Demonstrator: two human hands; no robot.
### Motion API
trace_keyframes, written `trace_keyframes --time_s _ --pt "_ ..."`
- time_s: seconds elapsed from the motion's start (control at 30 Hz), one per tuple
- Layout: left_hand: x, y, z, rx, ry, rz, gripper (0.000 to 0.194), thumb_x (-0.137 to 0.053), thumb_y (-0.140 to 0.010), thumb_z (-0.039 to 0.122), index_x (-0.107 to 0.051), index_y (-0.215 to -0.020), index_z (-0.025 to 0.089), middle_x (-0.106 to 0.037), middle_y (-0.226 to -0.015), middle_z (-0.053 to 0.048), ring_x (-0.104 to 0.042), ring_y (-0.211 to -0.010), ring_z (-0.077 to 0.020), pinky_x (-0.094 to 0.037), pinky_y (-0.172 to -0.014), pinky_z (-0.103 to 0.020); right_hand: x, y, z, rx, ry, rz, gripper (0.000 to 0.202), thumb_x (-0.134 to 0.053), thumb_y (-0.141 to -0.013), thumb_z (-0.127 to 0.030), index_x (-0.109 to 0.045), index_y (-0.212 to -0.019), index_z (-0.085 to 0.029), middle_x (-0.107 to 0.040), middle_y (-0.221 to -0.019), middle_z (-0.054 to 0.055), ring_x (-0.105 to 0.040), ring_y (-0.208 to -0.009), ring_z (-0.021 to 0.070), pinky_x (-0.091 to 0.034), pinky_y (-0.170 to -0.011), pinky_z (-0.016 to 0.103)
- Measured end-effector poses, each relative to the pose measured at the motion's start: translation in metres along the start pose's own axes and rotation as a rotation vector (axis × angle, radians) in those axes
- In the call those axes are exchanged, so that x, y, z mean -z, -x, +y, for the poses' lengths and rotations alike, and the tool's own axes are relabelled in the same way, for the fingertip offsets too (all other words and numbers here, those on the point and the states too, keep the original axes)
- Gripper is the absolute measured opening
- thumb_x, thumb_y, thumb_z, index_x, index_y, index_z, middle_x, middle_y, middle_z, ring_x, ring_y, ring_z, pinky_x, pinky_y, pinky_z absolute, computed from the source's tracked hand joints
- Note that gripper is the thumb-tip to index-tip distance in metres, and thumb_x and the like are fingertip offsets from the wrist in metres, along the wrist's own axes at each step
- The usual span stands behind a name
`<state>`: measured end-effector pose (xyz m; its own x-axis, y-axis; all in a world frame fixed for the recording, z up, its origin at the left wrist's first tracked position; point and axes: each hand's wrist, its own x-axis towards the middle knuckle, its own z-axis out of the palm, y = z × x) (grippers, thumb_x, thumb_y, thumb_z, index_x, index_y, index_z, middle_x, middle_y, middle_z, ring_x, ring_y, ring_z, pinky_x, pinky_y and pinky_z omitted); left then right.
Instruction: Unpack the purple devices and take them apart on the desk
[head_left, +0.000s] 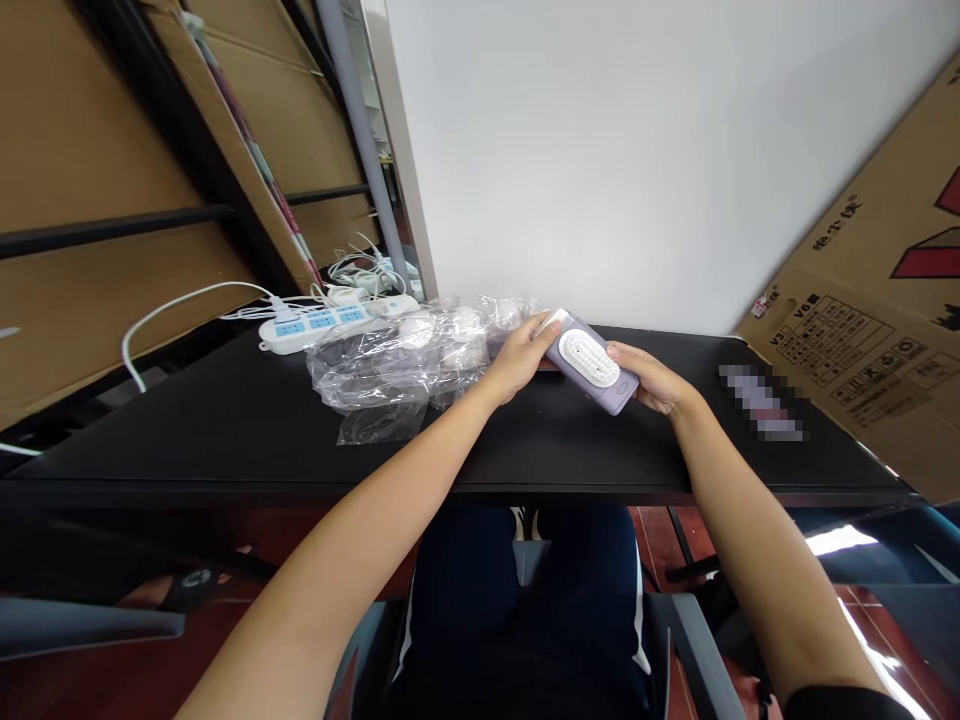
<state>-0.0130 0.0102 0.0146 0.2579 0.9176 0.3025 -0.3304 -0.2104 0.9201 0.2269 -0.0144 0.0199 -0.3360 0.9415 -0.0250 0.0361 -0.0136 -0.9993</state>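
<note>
Lavender boxy plastic device (pixel 592 362) is held over the black flat surface (pixel 570 450), right of its middle. Our left hand (pixel 517 362) grips its upper-left end, our right hand (pixel 651 380) its right side; imo light, even pressure from both keeps it steady. Count, left to right: one long white-and-blue power strip (pixel 322 325) near the far-left corner, one crinkly clear plastic bundle (pixel 397 365) (contents uncountable), one device, one pixelated oblong item (pixel 763 402) toward the right edge.
</note>
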Motion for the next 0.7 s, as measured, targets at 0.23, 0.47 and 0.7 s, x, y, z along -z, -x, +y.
trace_keyframes --time_s 0.23,0.47,0.7 --pt "0.007 -0.006 -0.015 -0.045 -0.179 -0.039 0.052 -0.076 -0.089 0.059 -0.074 -0.127 0.024 -0.074 -0.1 -0.01 -0.068 -0.082 -0.024 -0.058 -0.066 -0.032 0.015 0.004 -0.006 -0.025 0.059 -0.025 0.051 -0.086 -0.08 -0.062 -0.078 -0.116 -0.026 -0.08 -0.097 0.002 -0.073 -0.079 0.0175 -0.06 -0.064 0.025" --pt "0.0 -0.001 -0.021 0.052 -0.384 -0.163 0.069 -0.06 -0.1 0.061 -0.053 -0.157 0.022 -0.072 -0.096 -0.009 -0.065 -0.069 -0.0183 -0.055 -0.063 -0.03 0.032 0.011 -0.005 -0.093 0.091 -0.047 0.054 -0.091 -0.073 -0.061 -0.081 -0.111 -0.025 -0.082 -0.102 0.005 -0.077 -0.088 0.0212 -0.063 -0.07 0.026" --pt "0.015 -0.013 -0.009 0.06 -0.433 0.124 0.066 -0.047 -0.108 0.057 -0.045 -0.162 0.019 -0.072 -0.098 -0.009 -0.058 -0.064 -0.0142 -0.049 -0.059 -0.026 0.033 0.014 -0.001 -0.094 0.085 0.008 0.048 -0.091 -0.075 -0.058 -0.082 -0.108 -0.025 -0.082 -0.095 0.006 -0.076 -0.079 0.0202 -0.061 -0.061 0.025"
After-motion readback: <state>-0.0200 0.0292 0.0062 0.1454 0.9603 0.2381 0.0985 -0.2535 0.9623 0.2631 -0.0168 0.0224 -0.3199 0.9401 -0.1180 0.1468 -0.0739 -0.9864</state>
